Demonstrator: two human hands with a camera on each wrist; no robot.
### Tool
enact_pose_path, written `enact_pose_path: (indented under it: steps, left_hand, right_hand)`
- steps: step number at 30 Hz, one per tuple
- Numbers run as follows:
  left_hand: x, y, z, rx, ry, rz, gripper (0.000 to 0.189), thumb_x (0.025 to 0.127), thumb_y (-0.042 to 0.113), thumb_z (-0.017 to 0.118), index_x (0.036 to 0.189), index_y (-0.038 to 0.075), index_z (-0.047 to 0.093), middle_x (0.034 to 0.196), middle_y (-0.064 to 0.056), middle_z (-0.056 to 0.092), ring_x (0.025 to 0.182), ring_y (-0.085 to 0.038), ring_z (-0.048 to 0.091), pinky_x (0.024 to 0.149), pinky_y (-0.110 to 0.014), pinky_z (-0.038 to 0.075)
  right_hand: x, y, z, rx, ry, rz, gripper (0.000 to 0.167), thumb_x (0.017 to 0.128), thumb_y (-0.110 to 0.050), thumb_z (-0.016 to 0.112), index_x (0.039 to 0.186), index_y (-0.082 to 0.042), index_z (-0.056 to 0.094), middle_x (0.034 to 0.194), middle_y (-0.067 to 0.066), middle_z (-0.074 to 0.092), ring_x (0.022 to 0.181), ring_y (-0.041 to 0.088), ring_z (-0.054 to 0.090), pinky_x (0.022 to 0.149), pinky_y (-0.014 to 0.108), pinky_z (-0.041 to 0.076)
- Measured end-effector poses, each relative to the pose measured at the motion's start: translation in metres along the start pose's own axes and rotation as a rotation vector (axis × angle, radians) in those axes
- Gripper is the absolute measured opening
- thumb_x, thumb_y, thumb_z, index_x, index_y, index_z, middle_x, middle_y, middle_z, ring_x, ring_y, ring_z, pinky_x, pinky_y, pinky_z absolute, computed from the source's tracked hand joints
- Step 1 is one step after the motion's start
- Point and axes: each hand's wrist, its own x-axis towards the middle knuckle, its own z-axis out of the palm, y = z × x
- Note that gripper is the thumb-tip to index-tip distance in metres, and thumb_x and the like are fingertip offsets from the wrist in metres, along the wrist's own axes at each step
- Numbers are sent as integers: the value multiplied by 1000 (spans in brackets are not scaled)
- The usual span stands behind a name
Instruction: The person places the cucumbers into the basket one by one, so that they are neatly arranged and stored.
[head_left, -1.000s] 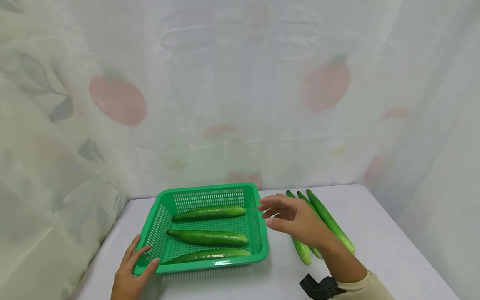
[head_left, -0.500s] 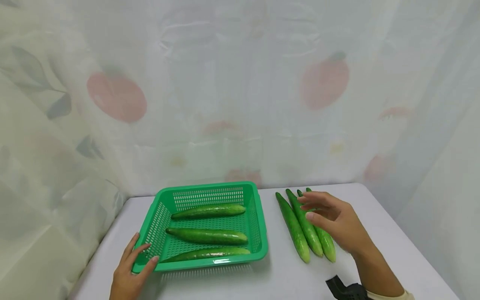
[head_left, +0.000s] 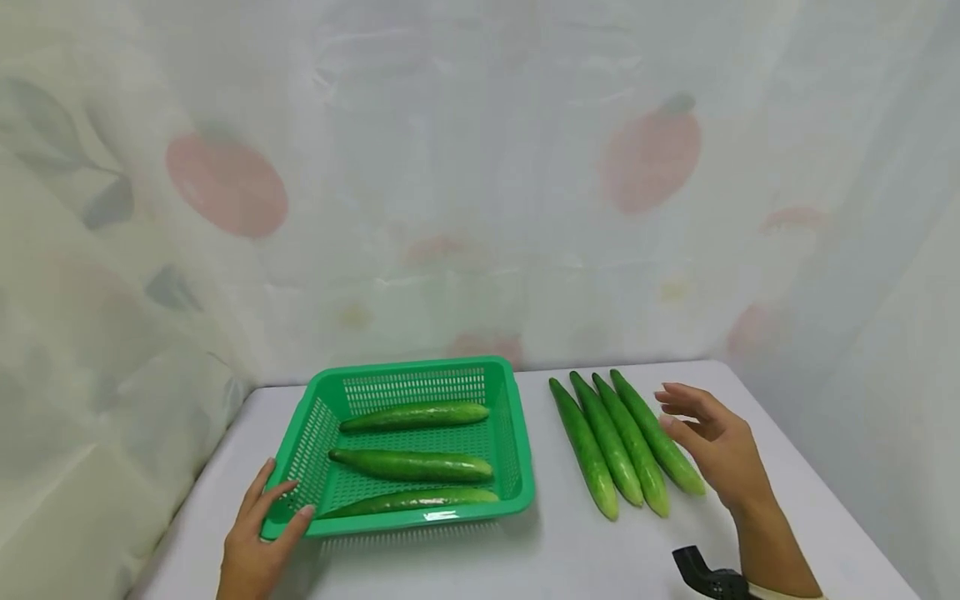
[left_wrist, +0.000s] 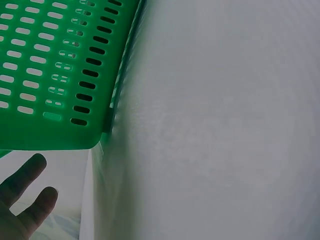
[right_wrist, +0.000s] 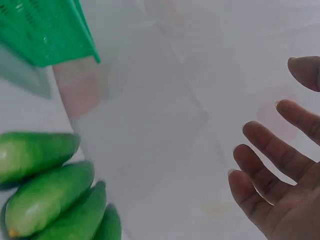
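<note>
A green plastic basket (head_left: 420,523) with slotted walls holds three cucumbers lying crosswise: one at the back (head_left: 415,416), one in the middle (head_left: 411,465) and one along the front wall (head_left: 412,502). My left hand (head_left: 257,542) rests at its front left corner, fingers spread over the rim. In the left wrist view, two straight fingers (left_wrist: 25,180) show beside the basket wall (left_wrist: 50,132). My right hand (head_left: 712,446) hovers holding nothing, fingers gently bent, beside the rightmost of several cucumbers (head_left: 656,433) laid side by side. The right wrist view shows its fingers (right_wrist: 272,142) spread apart.
The basket and the cucumber row share a white table (head_left: 585,567). A pale curtain (head_left: 480,208) printed with fruit hangs behind the table's back edge and along the sides. A black strap (head_left: 708,575) sits on my right wrist.
My right hand has moved right, from beside the basket's right rim across the cucumber row to its far side, uncovering the cucumbers. My left hand stays at the basket corner.
</note>
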Motion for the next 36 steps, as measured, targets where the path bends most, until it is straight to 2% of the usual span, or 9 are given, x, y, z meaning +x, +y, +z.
enact_pose_path:
  steps: [4,10,16,21,26,28,34,36]
  left_hand:
    - [0,1,-2,-12,-7,17,46,90,27,71,130,7,58,156,5,23,142,-15,17,104,-57,24]
    - [-1,0,-3,-36,-19,0,49,90,28,71,132,7,57,157,7,21,142,-15,16,103,-59,23]
    - [-1,0,-4,-43,-34,8,50,90,29,71,133,8,56,157,7,19,142,-15,14,104,-60,22]
    - [2,1,-3,-56,-28,6,50,90,28,71,133,9,57,157,8,20,142,-12,13,106,-57,21]
    - [3,1,-2,-86,-19,8,49,89,26,72,133,10,57,156,10,22,141,-10,15,107,-53,21]
    - [3,1,-1,-86,-16,11,49,89,25,72,133,10,57,156,9,22,141,-9,15,108,-51,20]
    - [1,0,-1,-78,16,41,47,87,20,74,131,10,59,155,6,26,140,-9,18,109,-38,20]
    - [0,0,-1,-78,25,51,48,87,19,75,131,10,59,155,5,27,140,-10,19,109,-35,20]
  right_hand:
    - [-5,17,-4,-68,48,40,40,94,-4,63,134,-4,55,121,14,61,108,15,56,84,17,43]
    - [-9,39,-5,-152,77,129,42,95,-14,64,135,-6,55,123,17,60,108,12,53,84,14,40]
    - [-13,57,-4,-191,91,222,45,96,-24,63,136,-7,53,125,16,59,110,18,52,83,15,38]
    - [-16,76,-5,-240,96,299,49,96,-32,61,138,-8,51,127,15,58,113,27,50,84,25,39]
    - [-20,91,-6,-202,106,338,51,95,-30,63,138,-7,51,128,17,56,114,31,49,86,40,39]
    - [-24,98,-6,-196,97,356,52,95,-32,63,139,-6,50,129,18,55,115,32,49,85,40,39]
    - [-35,114,-4,-203,40,409,57,95,-34,63,141,-4,46,133,19,52,116,32,48,78,18,42]
    - [-35,117,-3,-205,30,411,58,94,-33,64,141,-4,46,133,20,52,116,34,48,78,19,41]
